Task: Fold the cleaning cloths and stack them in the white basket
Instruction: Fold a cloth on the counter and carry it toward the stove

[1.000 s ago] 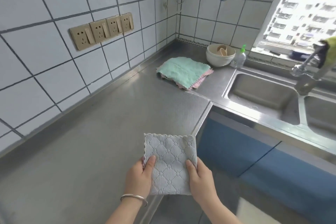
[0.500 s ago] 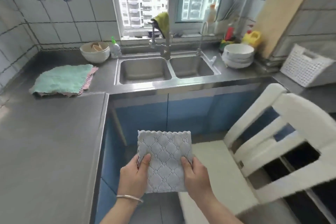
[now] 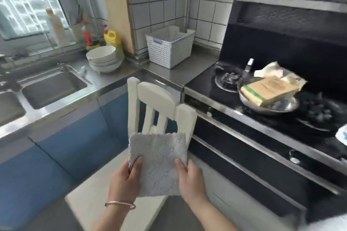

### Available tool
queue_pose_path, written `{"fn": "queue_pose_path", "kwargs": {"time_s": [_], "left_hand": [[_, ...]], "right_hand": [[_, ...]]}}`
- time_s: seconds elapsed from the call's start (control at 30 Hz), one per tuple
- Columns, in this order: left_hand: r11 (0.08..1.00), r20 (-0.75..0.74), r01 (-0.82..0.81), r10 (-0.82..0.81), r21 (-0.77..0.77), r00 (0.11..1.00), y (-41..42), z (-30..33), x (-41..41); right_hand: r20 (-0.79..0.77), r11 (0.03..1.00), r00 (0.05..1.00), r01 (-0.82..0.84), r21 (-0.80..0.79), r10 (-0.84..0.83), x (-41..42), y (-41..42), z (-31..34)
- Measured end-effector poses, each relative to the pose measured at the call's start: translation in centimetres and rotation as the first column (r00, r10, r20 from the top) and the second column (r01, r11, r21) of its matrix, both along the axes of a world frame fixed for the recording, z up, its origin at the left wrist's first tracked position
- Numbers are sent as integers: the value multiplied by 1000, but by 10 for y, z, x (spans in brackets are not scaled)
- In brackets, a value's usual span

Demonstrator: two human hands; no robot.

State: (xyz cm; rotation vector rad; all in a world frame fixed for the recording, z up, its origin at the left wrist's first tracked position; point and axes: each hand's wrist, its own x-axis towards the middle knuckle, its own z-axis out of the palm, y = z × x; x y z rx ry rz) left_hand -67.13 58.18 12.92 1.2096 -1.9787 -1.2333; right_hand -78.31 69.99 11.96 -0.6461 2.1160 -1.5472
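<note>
I hold a folded grey cleaning cloth (image 3: 158,163) with a quilted diamond pattern in front of me, above a white chair. My left hand (image 3: 124,180) grips its left edge with the thumb on top. My right hand (image 3: 190,178) grips its right edge the same way. The white perforated basket (image 3: 170,49) stands on the steel counter in the far corner, between the wooden cutting board and the stove. From here its inside looks empty.
A white chair (image 3: 159,103) stands between me and the counter. Stacked white bowls (image 3: 103,59) and bottles sit left of the basket, beside the sink (image 3: 54,89). To the right is a black stove (image 3: 262,110) carrying a pan (image 3: 268,103) with packages.
The view has swung right from the left counter, past the sink, to the corner with the basket and stove. Both hands kept the same hold on the grey cloth.
</note>
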Motion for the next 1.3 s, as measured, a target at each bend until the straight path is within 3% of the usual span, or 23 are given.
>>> {"fn": "queue_pose_path", "kwargs": {"time_s": [0.33,0.7,1.3], "left_hand": [[987,-36,156,-157,-27,987,42,27,-201],[969,-46,181,-191,-166,981,-29,38,-368],[992,-161,-14,-7,-124,987,-126,53,-567]], "right_hand": [[-26,989,989,142,-39,-143,-179,59,19],[-116,983,977,169,-77,-178,-344,-9,26],[-100,998,995,24,-60,-30,-561,-122,54]]}}
